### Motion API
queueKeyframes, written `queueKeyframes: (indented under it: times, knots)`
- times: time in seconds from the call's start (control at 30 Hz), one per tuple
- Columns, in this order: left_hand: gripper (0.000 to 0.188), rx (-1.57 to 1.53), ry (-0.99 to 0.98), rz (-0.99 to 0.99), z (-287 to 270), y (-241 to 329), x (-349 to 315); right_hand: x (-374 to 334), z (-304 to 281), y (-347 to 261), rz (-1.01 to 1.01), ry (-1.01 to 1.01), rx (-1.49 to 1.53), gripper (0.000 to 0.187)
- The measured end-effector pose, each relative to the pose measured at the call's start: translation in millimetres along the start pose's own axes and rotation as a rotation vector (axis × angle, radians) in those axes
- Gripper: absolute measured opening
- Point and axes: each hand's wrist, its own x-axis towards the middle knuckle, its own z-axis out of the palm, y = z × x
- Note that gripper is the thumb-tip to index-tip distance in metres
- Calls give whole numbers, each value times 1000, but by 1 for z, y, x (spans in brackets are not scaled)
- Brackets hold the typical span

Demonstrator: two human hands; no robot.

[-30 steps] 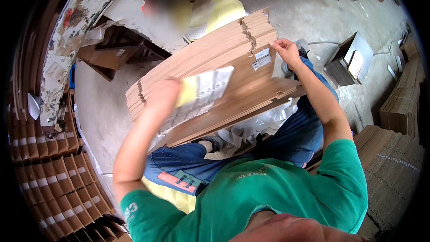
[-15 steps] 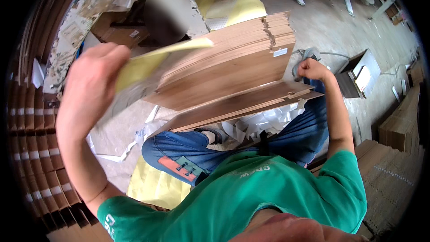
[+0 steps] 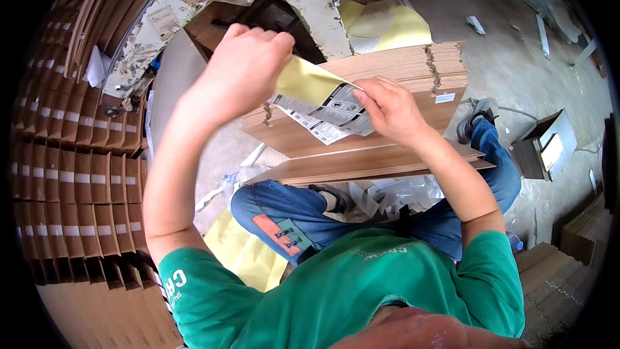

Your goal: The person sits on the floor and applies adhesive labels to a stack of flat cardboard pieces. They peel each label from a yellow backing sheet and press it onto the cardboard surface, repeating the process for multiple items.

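Note:
My left hand [image 3: 242, 71] is closed on the left end of a sheet of labels [image 3: 313, 84], its fingers curled over the edge. The sheet has a yellow side and a grey-and-white printed side with small pictograms, and it hangs bent between my hands. My right hand [image 3: 395, 111] pinches its right edge, thumb toward me. Just behind and below the sheet stands a stack of flat brown cardboard [image 3: 361, 123], a small white label [image 3: 445, 97] at its right. More flat cardboard [image 3: 361, 160] leans low between my legs.
Rows of folded cardboard [image 3: 77, 174] fill the left side. A worn bench [image 3: 152, 26] stands at the far left. Yellow paper [image 3: 242, 252] lies by my left knee, more yellow sheeting [image 3: 384, 22] behind the stack. A grey box [image 3: 549, 145] sits on the floor at right.
My left hand has moved right with the label sheet. My right hand has come from near my right foot to the sheet and taken its right edge. The whole view has shifted left.

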Motion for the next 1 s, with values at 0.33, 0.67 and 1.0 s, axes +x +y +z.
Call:
queueKeyframes:
  times: [0.33,0.67,1.0]
  knots:
    - [19,-570,-110,41,64,24,23,7,-23,-1,-14,-8,11,17]
    - [23,-820,-315,-193,80,20,37,-5,-8,5,-275,142,-284,27]
    - [22,-273,-221,-140,116,6,55,-24,-20,-19,-322,-46,-285,27]
